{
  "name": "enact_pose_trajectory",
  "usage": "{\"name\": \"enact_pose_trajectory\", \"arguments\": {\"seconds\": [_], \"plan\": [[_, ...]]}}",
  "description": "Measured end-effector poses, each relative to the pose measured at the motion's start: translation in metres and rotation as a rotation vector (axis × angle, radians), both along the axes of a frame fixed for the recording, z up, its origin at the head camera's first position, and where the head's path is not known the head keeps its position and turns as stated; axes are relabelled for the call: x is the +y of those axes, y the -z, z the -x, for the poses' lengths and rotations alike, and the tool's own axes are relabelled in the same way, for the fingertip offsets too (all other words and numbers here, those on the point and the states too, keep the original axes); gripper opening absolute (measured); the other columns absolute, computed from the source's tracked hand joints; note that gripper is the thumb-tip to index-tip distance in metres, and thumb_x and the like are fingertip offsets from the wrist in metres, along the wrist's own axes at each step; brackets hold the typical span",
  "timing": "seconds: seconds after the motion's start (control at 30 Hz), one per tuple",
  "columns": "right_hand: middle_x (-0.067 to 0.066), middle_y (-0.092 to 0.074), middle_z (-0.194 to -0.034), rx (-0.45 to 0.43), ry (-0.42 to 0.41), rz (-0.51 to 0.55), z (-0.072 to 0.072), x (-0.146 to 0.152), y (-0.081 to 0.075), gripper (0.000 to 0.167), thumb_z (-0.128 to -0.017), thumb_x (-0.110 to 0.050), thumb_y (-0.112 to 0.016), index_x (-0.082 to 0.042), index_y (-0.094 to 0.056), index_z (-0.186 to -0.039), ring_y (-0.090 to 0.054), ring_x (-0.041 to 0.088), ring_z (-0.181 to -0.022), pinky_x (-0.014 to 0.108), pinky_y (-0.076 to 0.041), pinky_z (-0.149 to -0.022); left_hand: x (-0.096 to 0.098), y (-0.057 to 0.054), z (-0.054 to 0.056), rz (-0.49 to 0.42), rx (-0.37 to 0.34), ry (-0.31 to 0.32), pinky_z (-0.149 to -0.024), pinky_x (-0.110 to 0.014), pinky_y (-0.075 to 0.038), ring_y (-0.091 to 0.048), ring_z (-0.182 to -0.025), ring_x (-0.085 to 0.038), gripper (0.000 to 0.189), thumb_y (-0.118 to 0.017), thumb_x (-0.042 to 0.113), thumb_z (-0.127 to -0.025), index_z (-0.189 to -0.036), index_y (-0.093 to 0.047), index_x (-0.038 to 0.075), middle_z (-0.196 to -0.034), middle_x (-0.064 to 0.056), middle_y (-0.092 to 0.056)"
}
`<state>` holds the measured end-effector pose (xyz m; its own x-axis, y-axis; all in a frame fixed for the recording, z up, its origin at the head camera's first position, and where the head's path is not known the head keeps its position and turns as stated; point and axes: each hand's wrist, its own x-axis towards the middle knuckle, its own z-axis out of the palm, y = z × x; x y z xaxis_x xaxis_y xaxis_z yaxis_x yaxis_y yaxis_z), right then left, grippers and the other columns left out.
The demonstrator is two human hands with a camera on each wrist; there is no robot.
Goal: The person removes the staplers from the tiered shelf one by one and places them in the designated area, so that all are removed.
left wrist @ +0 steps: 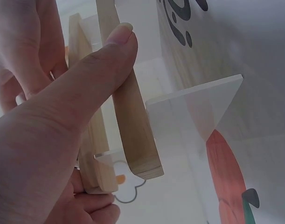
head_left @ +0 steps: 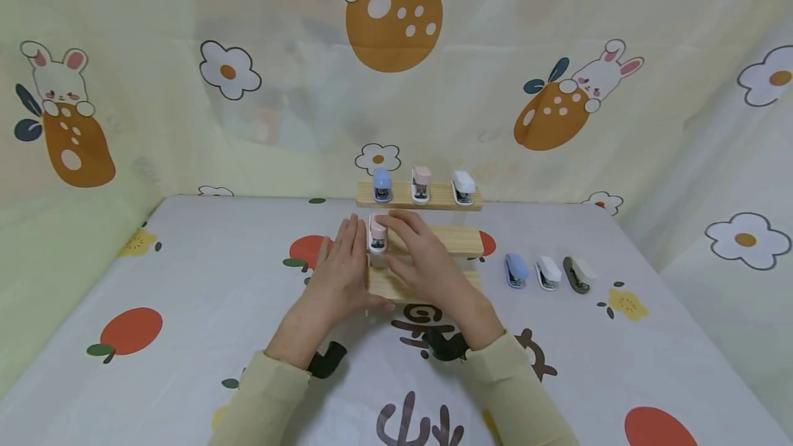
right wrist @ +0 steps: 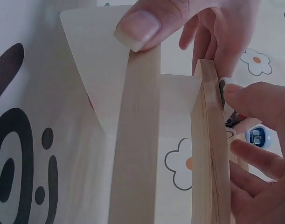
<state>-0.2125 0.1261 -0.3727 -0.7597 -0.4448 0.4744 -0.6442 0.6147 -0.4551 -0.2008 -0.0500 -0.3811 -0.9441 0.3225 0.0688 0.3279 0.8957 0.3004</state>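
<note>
A small pink and white stapler (head_left: 377,236) stands at the left end of the middle wooden board (head_left: 463,241) of a three-step rack. My right hand (head_left: 434,267) pinches it, the index finger at its top and the thumb low on its right side. My left hand (head_left: 341,274) lies along the rack's left side, its fingers straight beside the stapler. In the left wrist view the left thumb (left wrist: 121,46) rests on the lowest board (left wrist: 133,126). In the right wrist view the stapler (right wrist: 222,95) is partly hidden by the right fingers.
On the top board (head_left: 365,197) stand a blue stapler (head_left: 382,186), a pink stapler (head_left: 421,186) and a white stapler (head_left: 463,188). Right of the rack are a blue stapler (head_left: 516,271), a white stapler (head_left: 548,273) and a dark grey and white stapler (head_left: 577,275). Clear side plates (left wrist: 193,105) support the boards.
</note>
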Motion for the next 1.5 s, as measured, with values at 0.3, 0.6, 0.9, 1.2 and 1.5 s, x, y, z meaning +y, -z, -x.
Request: {"name": "enact_pose_trajectory", "arguments": {"seconds": [0.3,0.6,0.9,1.2,1.5], "plan": [[0.012,-0.048,-0.145,0.007,-0.001,0.027,0.001,-0.001,0.001,0.053,-0.091,-0.012,-0.072,-0.008,-0.052,-0.14,-0.048,0.024,-0.136,0.037,-0.04,-0.115,0.0,0.0,0.0,0.004,0.007,0.001,-0.123,-0.058,-0.014,-0.005,-0.156,-0.032,0.14,-0.087,0.061,-0.061,-0.158,-0.006,0.0,-0.167,-0.017,-0.003],[0.01,-0.05,-0.147,0.026,0.017,0.035,-0.001,-0.009,0.002,0.054,-0.089,-0.011,-0.074,-0.006,-0.052,-0.138,-0.047,0.024,-0.138,0.036,-0.039,-0.116,0.0,0.002,0.0,0.003,0.024,0.003,-0.122,-0.059,-0.016,-0.006,-0.156,-0.032,0.141,-0.088,0.06,-0.061,-0.158,-0.006,0.0,-0.167,-0.017,-0.004],[0.013,-0.049,-0.149,0.034,0.058,0.016,-0.002,-0.013,0.005,0.055,-0.089,-0.01,-0.074,-0.004,-0.049,-0.138,-0.046,0.027,-0.14,0.037,-0.037,-0.117,0.0,0.002,0.0,0.003,0.02,-0.003,-0.122,-0.058,-0.016,-0.006,-0.156,-0.032,0.14,-0.088,0.06,-0.061,-0.158,-0.007,0.0,-0.167,-0.017,-0.004],[0.012,-0.048,-0.149,0.028,-0.006,-0.002,-0.003,-0.007,-0.001,0.056,-0.088,-0.001,-0.071,-0.004,-0.051,-0.14,-0.048,0.027,-0.138,0.038,-0.041,-0.113,0.0,0.002,0.0,0.005,0.029,-0.002,-0.122,-0.058,-0.017,-0.007,-0.156,-0.032,0.14,-0.088,0.06,-0.06,-0.158,-0.008,0.0,-0.167,-0.017,-0.005],[0.015,-0.052,-0.142,0.058,0.025,-0.066,-0.007,-0.002,-0.01,0.049,-0.085,0.004,-0.069,-0.005,-0.059,-0.132,-0.053,0.028,-0.131,0.039,-0.047,-0.108,0.001,0.002,0.0,0.018,0.04,-0.009,-0.122,-0.058,-0.018,-0.009,-0.155,-0.032,0.14,-0.088,0.061,-0.06,-0.158,-0.009,-0.001,-0.167,-0.018,-0.007]]}}
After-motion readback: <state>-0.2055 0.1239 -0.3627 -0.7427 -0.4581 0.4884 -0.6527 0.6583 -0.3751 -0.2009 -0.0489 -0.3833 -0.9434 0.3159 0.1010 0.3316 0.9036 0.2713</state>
